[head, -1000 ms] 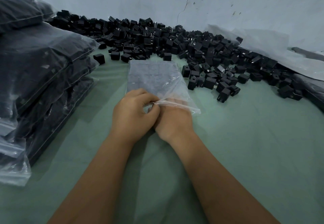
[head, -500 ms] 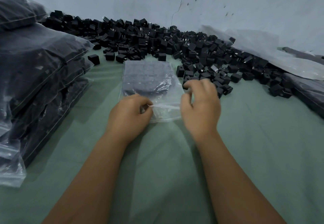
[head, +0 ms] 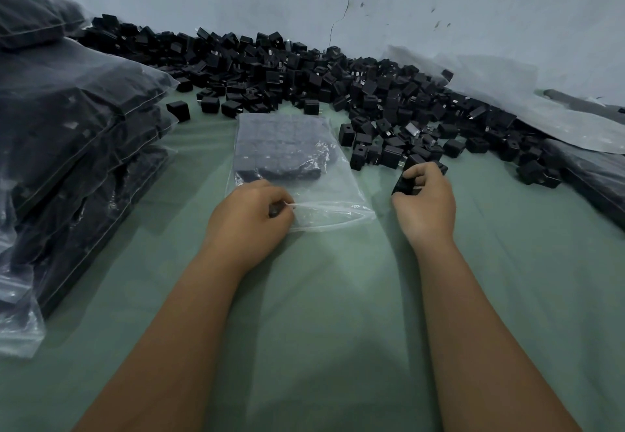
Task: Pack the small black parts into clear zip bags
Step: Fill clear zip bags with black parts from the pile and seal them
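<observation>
Clear zip bag [head: 297, 174], mouth toward the person, waits for the black part [head: 406, 185] held just to its right.

The left hand [head: 248, 217] pinches the near-left corner of the bag's open mouth; the right hand [head: 424, 196] is curled round one black part at the edge of the loose pile [head: 338, 93]. The bag's long axis runs away from the person, already part-filled with rows at its far end. The mouth lies left of the right hand, so the likely move is a short carry leftward, then in.
</observation>
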### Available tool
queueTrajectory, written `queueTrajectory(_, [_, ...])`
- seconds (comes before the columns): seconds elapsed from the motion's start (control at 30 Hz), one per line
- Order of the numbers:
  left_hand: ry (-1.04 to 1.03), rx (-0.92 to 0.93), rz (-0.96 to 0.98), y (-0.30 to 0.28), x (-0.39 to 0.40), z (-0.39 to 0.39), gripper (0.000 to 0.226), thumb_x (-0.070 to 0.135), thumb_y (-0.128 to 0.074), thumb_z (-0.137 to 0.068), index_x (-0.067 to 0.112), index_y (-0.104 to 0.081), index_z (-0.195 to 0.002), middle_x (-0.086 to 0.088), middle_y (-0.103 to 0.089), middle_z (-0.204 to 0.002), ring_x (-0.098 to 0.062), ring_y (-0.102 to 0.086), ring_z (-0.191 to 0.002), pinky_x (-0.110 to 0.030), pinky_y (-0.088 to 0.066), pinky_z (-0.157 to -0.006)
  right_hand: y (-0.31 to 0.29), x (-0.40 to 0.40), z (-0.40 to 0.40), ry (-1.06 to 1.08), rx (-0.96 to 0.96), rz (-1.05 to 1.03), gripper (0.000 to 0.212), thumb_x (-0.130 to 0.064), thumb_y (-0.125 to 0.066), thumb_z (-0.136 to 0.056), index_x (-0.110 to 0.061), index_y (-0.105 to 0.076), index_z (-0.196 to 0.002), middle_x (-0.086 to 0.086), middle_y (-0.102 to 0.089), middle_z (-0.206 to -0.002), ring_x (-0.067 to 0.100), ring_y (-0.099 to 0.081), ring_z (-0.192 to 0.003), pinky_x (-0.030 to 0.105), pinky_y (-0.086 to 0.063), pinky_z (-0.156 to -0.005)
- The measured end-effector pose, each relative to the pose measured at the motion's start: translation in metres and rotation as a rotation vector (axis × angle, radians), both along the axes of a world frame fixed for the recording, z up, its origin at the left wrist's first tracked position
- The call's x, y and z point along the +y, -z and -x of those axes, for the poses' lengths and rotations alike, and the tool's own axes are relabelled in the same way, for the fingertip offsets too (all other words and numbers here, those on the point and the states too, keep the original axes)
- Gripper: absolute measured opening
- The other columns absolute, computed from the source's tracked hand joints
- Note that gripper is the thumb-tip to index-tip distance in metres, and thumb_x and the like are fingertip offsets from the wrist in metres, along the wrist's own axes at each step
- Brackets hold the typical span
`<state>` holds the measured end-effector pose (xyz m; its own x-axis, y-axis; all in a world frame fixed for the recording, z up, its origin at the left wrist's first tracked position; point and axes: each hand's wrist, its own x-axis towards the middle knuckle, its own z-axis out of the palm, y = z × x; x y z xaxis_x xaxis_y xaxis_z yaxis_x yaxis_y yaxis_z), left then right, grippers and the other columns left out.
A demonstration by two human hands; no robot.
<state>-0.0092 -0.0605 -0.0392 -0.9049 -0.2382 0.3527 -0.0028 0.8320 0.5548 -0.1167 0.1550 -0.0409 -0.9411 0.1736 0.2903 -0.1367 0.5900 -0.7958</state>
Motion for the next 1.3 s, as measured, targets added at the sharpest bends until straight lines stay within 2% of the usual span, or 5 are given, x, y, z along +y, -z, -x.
queueTrajectory(0.2, [0.003, 0.007, -0.006, 0.000, 0.000, 0.000, 0.011, 0.024, -0.062, -0.089, 0.027, -0.072, -0.090, 0.009, -0.058, -0.087, -0.018, -0.055, -0.090, -0.032, -0.045, -0.074, 0.000, -0.001, -0.001, -0.011, -0.031, -0.053, 0.036, -0.031, -0.074, -0.074, -0.028, -0.055, -0.105, -0.004, -0.059, -0.104, 0.014, -0.057, -0.086, 0.026, -0.044, -0.072])
queueTrajectory(0.4, [0.038, 0.015, -0.044, 0.001, 0.000, 0.000, 0.009, 0.029, -0.062, -0.088, 0.030, -0.070, -0.085, 0.011, -0.059, -0.088, -0.013, -0.056, -0.090, -0.033, -0.048, -0.077, -0.017, -0.026, -0.029, -0.122, 0.278, 0.110, 0.027, -0.046, -0.077, -0.069, -0.031, -0.054, -0.072, -0.014, -0.049, -0.070, -0.001, -0.045, -0.062, 0.011, -0.035, -0.057])
queueTrajectory(0.63, [-0.034, 0.136, -0.145, 0.002, -0.001, 0.001, 0.017, 0.028, -0.059, -0.094, 0.018, -0.072, -0.090, 0.007, -0.061, -0.080, -0.012, -0.054, -0.073, -0.031, -0.042, -0.067, -0.016, -0.067, -0.068, -0.397, 0.644, -0.530, 0.036, -0.036, -0.083, -0.065, -0.015, -0.055, -0.073, -0.002, -0.054, -0.069, 0.018, -0.050, -0.059, 0.025, -0.034, -0.048])
queueTrajectory(1.07, [-0.033, 0.109, -0.159, 0.002, -0.001, 0.001, 0.012, 0.029, -0.060, -0.092, 0.024, -0.072, -0.090, 0.009, -0.066, -0.087, -0.012, -0.059, -0.081, -0.035, -0.049, -0.076, -0.018, -0.065, -0.069, -0.406, 0.470, -0.752, 0.034, -0.046, -0.050, -0.073, -0.016, -0.064, -0.067, -0.001, -0.056, -0.063, 0.022, -0.052, -0.067, 0.027, -0.029, -0.063])
queueTrajectory(1.3, [-0.024, 0.130, -0.161, 0.001, 0.000, 0.001, 0.012, 0.028, -0.061, -0.092, 0.024, -0.072, -0.090, 0.009, -0.065, -0.086, -0.013, -0.059, -0.081, -0.036, -0.049, -0.076, -0.014, -0.064, -0.060, -0.282, 0.571, -0.766, 0.038, -0.045, -0.077, -0.065, -0.013, -0.057, -0.068, 0.004, -0.049, -0.079, 0.025, -0.046, -0.079, 0.033, -0.030, -0.069])
